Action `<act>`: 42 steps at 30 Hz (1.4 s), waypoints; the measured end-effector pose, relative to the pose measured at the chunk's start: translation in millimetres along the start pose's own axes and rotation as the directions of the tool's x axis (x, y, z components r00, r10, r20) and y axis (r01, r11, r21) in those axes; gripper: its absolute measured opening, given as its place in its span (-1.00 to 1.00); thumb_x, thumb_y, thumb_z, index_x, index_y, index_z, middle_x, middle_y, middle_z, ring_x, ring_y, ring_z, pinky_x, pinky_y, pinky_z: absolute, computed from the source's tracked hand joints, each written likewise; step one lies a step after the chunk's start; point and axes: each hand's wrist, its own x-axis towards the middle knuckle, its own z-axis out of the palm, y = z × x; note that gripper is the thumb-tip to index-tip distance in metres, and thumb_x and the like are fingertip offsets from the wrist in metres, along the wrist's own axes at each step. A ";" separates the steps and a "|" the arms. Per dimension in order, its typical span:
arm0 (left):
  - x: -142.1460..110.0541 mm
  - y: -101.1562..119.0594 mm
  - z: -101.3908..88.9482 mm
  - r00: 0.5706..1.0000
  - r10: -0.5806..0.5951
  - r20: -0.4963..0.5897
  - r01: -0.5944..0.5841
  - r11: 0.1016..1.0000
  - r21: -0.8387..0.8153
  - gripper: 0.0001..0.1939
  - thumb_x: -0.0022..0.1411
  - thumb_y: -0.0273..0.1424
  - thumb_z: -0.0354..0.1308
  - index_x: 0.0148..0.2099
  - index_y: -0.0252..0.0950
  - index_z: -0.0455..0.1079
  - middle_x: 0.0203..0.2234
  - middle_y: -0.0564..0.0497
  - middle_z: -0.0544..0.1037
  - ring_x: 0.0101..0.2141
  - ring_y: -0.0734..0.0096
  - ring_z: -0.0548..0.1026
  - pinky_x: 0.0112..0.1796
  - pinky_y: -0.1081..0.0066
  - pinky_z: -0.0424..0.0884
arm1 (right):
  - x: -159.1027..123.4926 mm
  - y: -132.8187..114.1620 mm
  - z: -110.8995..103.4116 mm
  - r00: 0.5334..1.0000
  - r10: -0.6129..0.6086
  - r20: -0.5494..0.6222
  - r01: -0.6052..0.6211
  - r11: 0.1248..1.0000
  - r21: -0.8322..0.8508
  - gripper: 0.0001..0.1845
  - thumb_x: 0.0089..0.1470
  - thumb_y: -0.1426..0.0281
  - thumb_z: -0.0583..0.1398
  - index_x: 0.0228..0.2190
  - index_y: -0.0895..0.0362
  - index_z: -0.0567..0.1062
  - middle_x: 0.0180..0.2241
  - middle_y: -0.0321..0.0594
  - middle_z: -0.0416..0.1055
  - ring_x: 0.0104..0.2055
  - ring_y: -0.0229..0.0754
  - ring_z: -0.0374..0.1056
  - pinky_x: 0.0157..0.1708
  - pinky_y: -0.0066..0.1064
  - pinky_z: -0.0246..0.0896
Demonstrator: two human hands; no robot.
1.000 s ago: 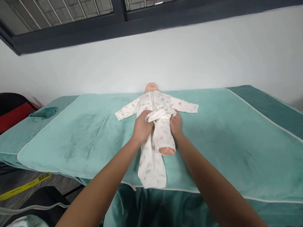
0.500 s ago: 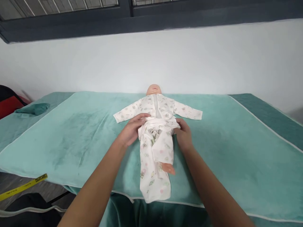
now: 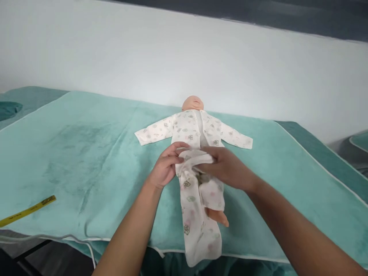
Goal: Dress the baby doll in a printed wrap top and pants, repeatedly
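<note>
Right now both hands are at the gathered waistband of the white printed trousers (image 3: pixel 201 230), at the middle of the scene. The left hand (image 3: pixel 166 166) has thumb and fingers narrowed on the waistband's left end; the right hand (image 3: pixel 225 166) holds the band from the right, thumb and fingers on either side of it, their tips partly hidden in the cloth. A doll's foot (image 3: pixel 218 217) pokes out of the right trouser leg, while the left one lies long and flat toward the near edge. Beyond the hands, the doll's head (image 3: pixel 192 102) is at the far side by the white wall (image 3: pixel 172 57), and its printed jacket (image 3: pixel 185 130) spreads both sleeves left and right on the green mat (image 3: pixel 86 153). A yellow strip (image 3: pixel 31 210) shows at the near left, above a pale cable (image 3: pixel 83 241)
</note>
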 end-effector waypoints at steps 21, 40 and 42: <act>-12.5 -11.1 9.3 0.997 0.017 -0.075 -0.002 0.981 0.196 -0.75 0.09 -0.29 0.27 -0.18 -0.26 0.43 -0.37 0.04 0.55 -0.35 0.37 0.49 -0.27 0.43 0.35 | 1.0 2.2 -8.4 0.958 0.057 0.282 -0.130 0.960 0.246 -0.75 -0.09 0.28 0.30 -0.31 0.11 0.55 -0.39 -0.25 0.51 -0.34 -0.11 0.42 -0.37 -0.36 0.29; -16.1 -12.5 8.0 0.999 0.031 -0.041 -0.031 1.000 0.002 -0.66 0.03 -0.26 0.35 -0.15 -0.31 0.50 -0.26 -0.08 0.61 -0.26 0.25 0.55 -0.17 0.34 0.41 | 12.2 -4.3 -9.8 0.911 0.109 0.398 -0.187 0.969 0.164 -0.78 -0.11 0.32 0.33 -0.34 0.12 0.59 -0.31 -0.21 0.56 -0.27 -0.10 0.47 -0.29 -0.35 0.34; -15.1 -13.3 7.1 0.998 0.027 -0.060 -0.027 1.000 0.004 -0.61 0.07 -0.22 0.33 -0.09 -0.32 0.49 -0.25 -0.09 0.61 -0.25 0.26 0.55 -0.17 0.34 0.41 | 16.0 -1.8 -3.7 0.953 0.112 0.280 -0.210 0.914 0.347 -0.76 -0.10 0.34 0.31 -0.32 0.15 0.57 -0.35 -0.20 0.55 -0.30 -0.12 0.46 -0.28 -0.34 0.35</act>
